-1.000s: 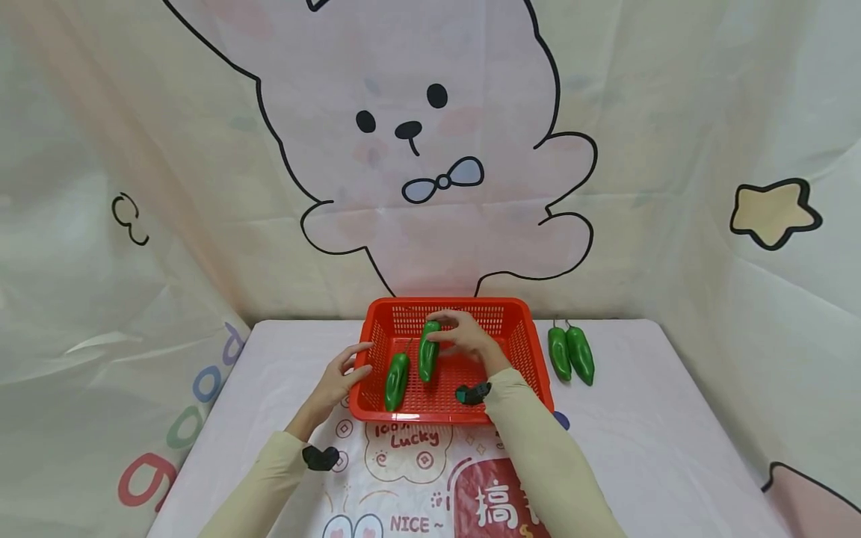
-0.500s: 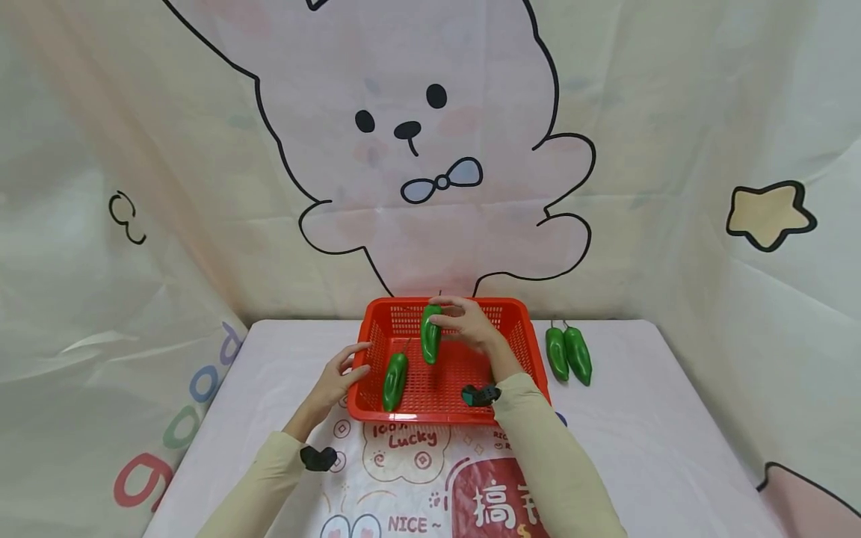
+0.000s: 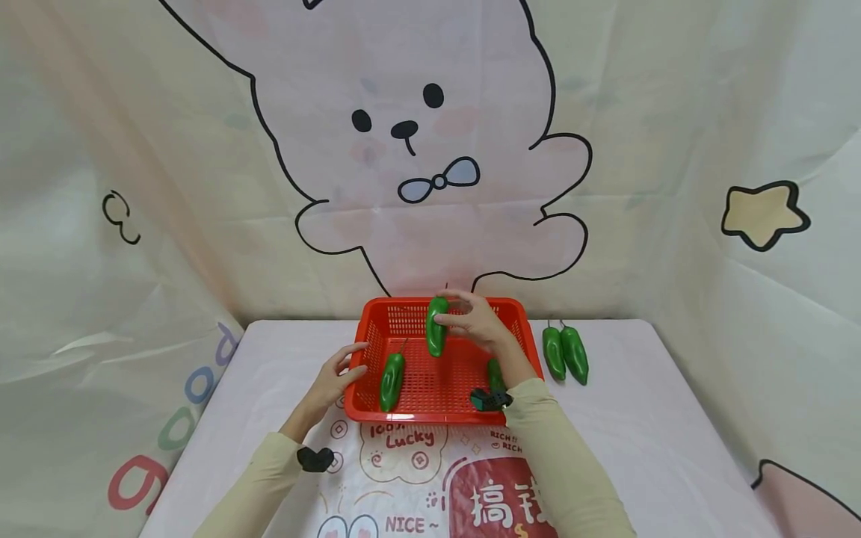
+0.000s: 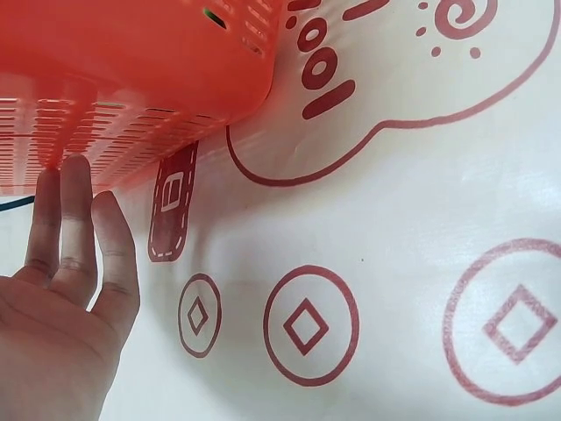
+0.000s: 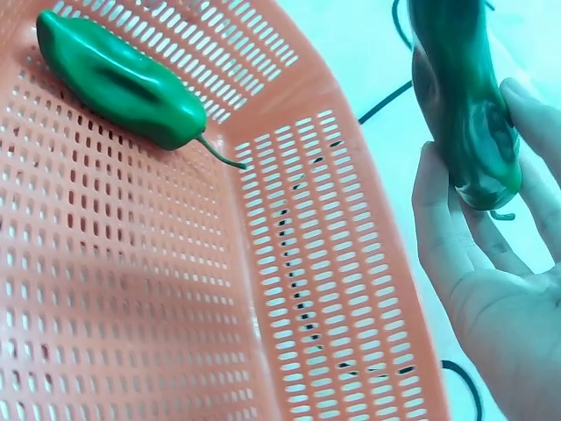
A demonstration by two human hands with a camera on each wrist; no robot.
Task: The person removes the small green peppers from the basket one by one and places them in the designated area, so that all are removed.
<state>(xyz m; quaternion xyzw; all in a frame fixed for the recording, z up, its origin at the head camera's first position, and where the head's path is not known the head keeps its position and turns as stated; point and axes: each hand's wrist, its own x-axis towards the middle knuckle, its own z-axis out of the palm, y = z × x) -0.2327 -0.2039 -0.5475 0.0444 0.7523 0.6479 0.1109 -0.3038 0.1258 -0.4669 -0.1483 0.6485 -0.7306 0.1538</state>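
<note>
My right hand (image 3: 474, 323) pinches a green chili pepper (image 3: 436, 329) between thumb and fingers above the back of the red plastic basket (image 3: 437, 419). Its stem points up and its tip hangs down. In the right wrist view, the fingers hold the pepper (image 5: 469, 114) near its stem end, beside the basket wall. My left hand (image 3: 331, 381) touches the basket's left side. Its fingers are extended against the slotted wall in the left wrist view. Inside the basket, one pepper (image 3: 392, 382) lies at the left, and another (image 3: 495, 373) shows at the right, partly hidden behind my right forearm.
Two more green peppers (image 3: 553, 353) (image 3: 575, 355) lie side by side on the white table, right of the basket. A printed cloth (image 3: 403, 478) with red lettering covers the front. Behind the table stands a cartoon backdrop (image 3: 430, 224).
My right hand has lifted its pepper up and slightly right, out of the basket's middle. The pepper at the basket's right has come into view. My left hand stays at the basket's side.
</note>
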